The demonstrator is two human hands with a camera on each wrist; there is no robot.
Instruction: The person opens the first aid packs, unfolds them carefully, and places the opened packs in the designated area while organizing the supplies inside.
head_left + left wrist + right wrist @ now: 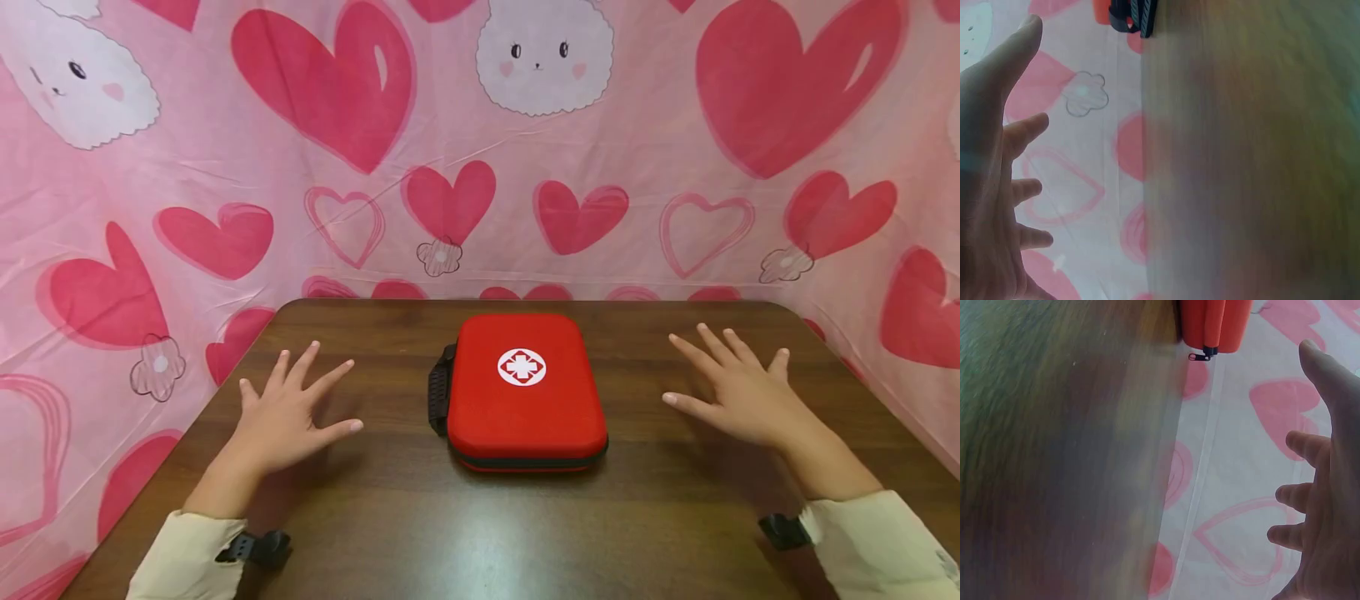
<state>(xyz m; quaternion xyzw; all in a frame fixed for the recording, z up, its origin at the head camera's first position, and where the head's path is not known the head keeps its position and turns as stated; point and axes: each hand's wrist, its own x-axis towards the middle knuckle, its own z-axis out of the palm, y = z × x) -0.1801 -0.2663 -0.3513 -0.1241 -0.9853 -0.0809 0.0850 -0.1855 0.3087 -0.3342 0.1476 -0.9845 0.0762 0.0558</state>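
Note:
A red first aid case (528,417) with a white cross emblem lies flat near the middle of the table, its black zip seam closed along the front. Its black handle (439,390) points left. My left hand (285,417) hovers palm down to the left of the case, fingers spread, holding nothing. To the right, my right hand (750,396) is likewise spread above the table, apart from the case. In the left wrist view the handle (1141,15) shows at the top; a zip puller (1199,357) hangs at the case's end in the right wrist view.
The brown wooden table (360,517) has rounded far corners. Close behind it and along both sides hangs a pink cloth (442,100) printed with hearts. A black strap (255,548) circles the left wrist, and another strap (783,531) the right.

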